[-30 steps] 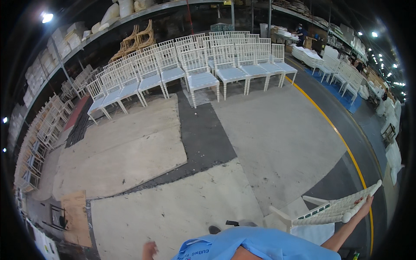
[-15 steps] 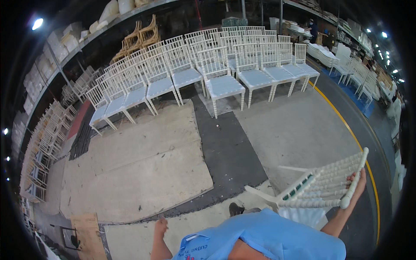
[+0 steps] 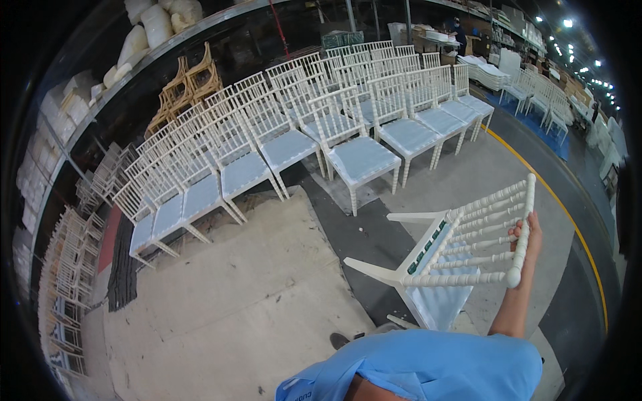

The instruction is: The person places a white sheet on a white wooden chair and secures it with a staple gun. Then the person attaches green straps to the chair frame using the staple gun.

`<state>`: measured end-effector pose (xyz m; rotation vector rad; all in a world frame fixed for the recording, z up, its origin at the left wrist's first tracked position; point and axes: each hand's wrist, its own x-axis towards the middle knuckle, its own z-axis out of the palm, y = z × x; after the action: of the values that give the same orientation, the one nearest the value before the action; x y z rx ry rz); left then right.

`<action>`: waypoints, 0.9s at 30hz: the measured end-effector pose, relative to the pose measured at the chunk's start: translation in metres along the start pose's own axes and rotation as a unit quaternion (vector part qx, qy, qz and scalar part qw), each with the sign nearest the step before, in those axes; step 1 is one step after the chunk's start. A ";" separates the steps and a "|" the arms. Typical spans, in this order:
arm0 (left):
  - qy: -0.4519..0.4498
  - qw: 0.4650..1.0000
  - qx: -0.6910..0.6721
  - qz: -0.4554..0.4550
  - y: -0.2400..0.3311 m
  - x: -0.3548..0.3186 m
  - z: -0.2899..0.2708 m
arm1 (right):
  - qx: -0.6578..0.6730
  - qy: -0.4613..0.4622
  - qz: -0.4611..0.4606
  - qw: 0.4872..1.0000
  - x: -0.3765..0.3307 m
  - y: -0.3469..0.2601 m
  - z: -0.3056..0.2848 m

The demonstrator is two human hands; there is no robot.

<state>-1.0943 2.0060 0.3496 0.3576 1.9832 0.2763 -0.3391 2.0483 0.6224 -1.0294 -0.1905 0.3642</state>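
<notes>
My right hand is wrapped round the top rail of a white chair with a turned-spindle back. The chair is tilted, its back leaning toward my right arm and two legs pointing out to the left. Its seat looks pale blue-white, and small green pieces sit along the lower rail of the back. My left hand is out of view. Ahead stand rows of similar white chairs with pale seats, the nearest one apart from the chair I hold.
Cardboard-like sheets cover the floor at left. More stacked chairs line the left edge. Brown chair frames stand behind the rows, under a shelf. A yellow line runs along the right; beyond are chairs on a blue mat.
My right hand and the held chair have moved up and slightly left in view, nearer the rows. My left hand has left the view. The rows appear closer.
</notes>
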 end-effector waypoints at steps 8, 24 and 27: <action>0.123 0.960 -0.050 0.247 0.334 0.122 -0.158 | -0.016 0.072 0.007 0.997 -0.012 0.128 0.180; -0.099 0.964 0.233 0.082 0.735 0.307 -0.018 | -0.178 0.273 0.009 0.945 0.030 0.311 0.372; -0.091 0.954 0.259 0.120 0.845 0.345 -0.011 | -0.177 0.300 -0.013 0.937 0.023 0.349 0.397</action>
<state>-1.1361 2.9175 0.3601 0.9307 1.8063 -0.1308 -0.5178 2.5363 0.5223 -1.4462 0.2920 -0.0246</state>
